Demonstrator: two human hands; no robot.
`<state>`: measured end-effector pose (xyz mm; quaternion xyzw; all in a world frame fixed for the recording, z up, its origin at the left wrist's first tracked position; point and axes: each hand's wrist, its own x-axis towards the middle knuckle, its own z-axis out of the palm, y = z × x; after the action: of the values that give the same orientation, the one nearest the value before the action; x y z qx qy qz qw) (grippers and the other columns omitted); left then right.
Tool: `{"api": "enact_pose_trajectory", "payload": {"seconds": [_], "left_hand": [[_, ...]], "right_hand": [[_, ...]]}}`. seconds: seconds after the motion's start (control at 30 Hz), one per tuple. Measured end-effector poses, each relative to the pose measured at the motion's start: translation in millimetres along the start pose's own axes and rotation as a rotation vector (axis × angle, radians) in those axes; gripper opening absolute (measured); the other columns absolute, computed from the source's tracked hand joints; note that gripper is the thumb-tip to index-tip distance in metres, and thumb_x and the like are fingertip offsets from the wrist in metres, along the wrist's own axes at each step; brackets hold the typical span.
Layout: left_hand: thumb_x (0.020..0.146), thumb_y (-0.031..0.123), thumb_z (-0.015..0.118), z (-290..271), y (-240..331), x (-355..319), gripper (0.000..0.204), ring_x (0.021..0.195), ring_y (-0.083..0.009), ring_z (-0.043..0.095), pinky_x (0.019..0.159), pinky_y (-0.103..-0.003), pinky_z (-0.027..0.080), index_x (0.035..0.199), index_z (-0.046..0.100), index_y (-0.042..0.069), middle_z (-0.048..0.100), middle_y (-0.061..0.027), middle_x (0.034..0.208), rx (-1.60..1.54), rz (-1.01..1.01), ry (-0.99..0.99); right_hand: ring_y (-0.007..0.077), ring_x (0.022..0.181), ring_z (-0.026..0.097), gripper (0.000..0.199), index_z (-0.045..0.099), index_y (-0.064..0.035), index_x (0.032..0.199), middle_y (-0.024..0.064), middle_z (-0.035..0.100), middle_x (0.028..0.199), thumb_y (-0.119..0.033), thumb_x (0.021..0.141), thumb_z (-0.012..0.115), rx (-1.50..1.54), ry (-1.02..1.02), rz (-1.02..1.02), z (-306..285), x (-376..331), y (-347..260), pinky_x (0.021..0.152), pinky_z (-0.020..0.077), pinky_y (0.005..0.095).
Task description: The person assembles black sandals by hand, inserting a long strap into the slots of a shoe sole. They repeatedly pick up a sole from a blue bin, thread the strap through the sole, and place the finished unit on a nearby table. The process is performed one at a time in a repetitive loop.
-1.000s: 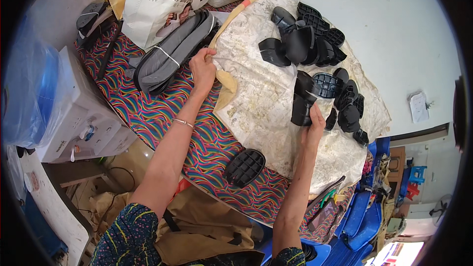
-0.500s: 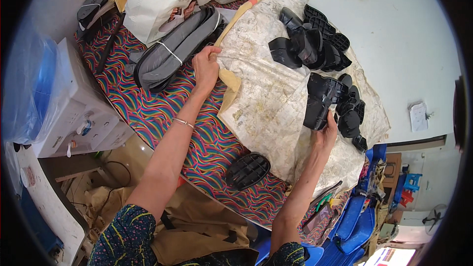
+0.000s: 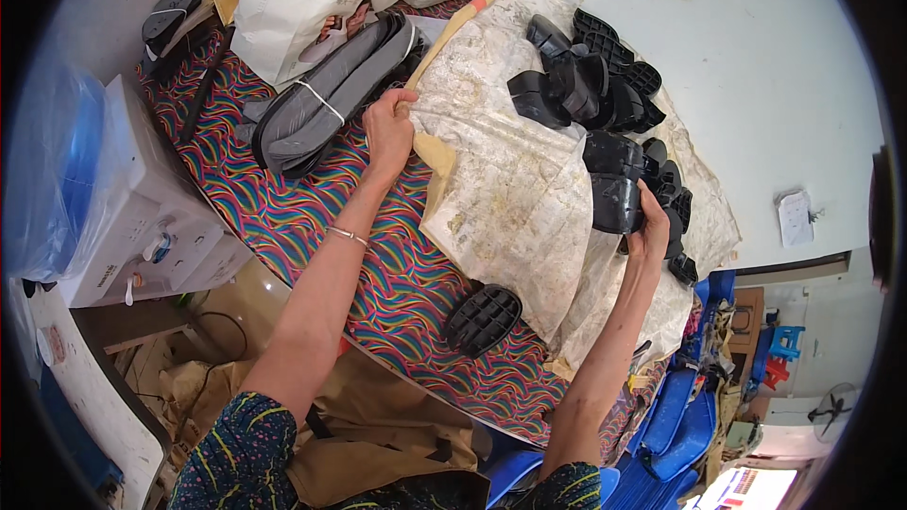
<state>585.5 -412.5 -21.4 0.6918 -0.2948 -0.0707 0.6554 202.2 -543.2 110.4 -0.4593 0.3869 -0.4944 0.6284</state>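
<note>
My left hand [image 3: 389,130] is closed on the tan edge of a stained white cloth [image 3: 510,170] spread over the table. My right hand [image 3: 650,225] grips a glossy black shoe heel [image 3: 618,204] on the cloth, with fingers at its right side. Another black heel [image 3: 612,153] lies against it. Several more black heels [image 3: 576,85] are heaped on the far part of the cloth, and others [image 3: 667,179] lie behind my right hand. One heel with its ribbed hollow underside up [image 3: 483,320] rests nearer me on the patterned tablecloth [image 3: 406,307].
A bundle of grey sole-shaped sheets [image 3: 307,123] tied with white string lies left of the cloth. Behind it stands a white bag [image 3: 293,14]. A water dispenser [image 3: 156,217] is at the left, blue bins [image 3: 675,416] at the lower right, and a white wall behind.
My right hand has moved slightly up and right, turning the heel it holds. The cloth's right side has shifted over the phone and tools at the table's right edge. My left hand keeps its hold.
</note>
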Motion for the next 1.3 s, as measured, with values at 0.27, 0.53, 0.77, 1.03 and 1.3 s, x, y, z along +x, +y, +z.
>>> {"api": "enact_pose_trajectory", "payload": {"seconds": [0.27,0.53,0.77,1.03,1.3], "left_hand": [[0.08,-0.005,0.056,0.7,4.8,-0.2,0.02,0.068,-0.0316,0.063,0.067,-0.039,0.046,0.093,0.07,0.002,0.066,-0.0194,0.076,-0.081,-0.049,-0.014],[0.081,-0.005,0.055,-4.4,5.7,1.5,0.022,0.069,-0.0318,0.064,0.068,-0.04,0.046,0.095,0.07,0.002,0.066,-0.0205,0.076,-0.069,-0.057,-0.019],[0.083,-0.004,0.054,-2.4,-3.8,5.0,0.021,0.082,-0.0412,0.063,0.074,-0.046,0.047,0.098,0.067,0.002,0.067,-0.0224,0.084,0.09,0.058,0.07],[0.095,0.016,0.049,-2.0,-1.0,4.1,0.025,0.089,-0.0389,0.063,0.081,-0.043,0.047,0.107,0.065,0.0,0.067,-0.0232,0.094,-0.022,0.112,0.065],[0.093,0.022,0.057,-13.1,30.3,-26.1,0.034,0.113,-0.0386,0.052,0.093,-0.044,0.042,0.118,0.06,-0.002,0.06,-0.0226,0.111,0.286,0.386,0.193]], "right_hand": [[0.0239,0.096,0.066,0.033,0.062,0.0099,0.117,0.0172,0.067,0.11,-0.006,0.088,0.057,-0.174,0.01,0.086,-20.4,44.9,-29.3,0.089,0.054,0.0363],[0.0238,0.097,0.068,0.032,0.06,0.0083,0.118,0.0156,0.068,0.111,-0.006,0.09,0.056,-0.113,-0.078,0.178,-33.0,57.8,-38.5,0.088,0.0556,0.0363],[0.0238,0.113,0.059,0.037,0.057,0.0062,0.124,0.0151,0.062,0.122,-0.011,0.091,0.057,-0.376,0.032,-0.271,-126.3,7.2,-117.0,0.102,0.0436,0.0384],[0.0208,0.106,0.063,0.033,0.061,0.0064,0.121,0.0137,0.066,0.116,-0.014,0.096,0.056,-0.366,0.248,-0.402,-96.1,-153.9,-150.5,0.095,0.049,0.0337],[0.0247,0.095,0.068,0.027,0.065,0.0012,0.118,0.0184,0.069,0.107,-0.006,0.093,0.059,-1.077,0.333,-0.626,10.4,-211.1,-11.4,0.084,0.051,0.0317]]}}
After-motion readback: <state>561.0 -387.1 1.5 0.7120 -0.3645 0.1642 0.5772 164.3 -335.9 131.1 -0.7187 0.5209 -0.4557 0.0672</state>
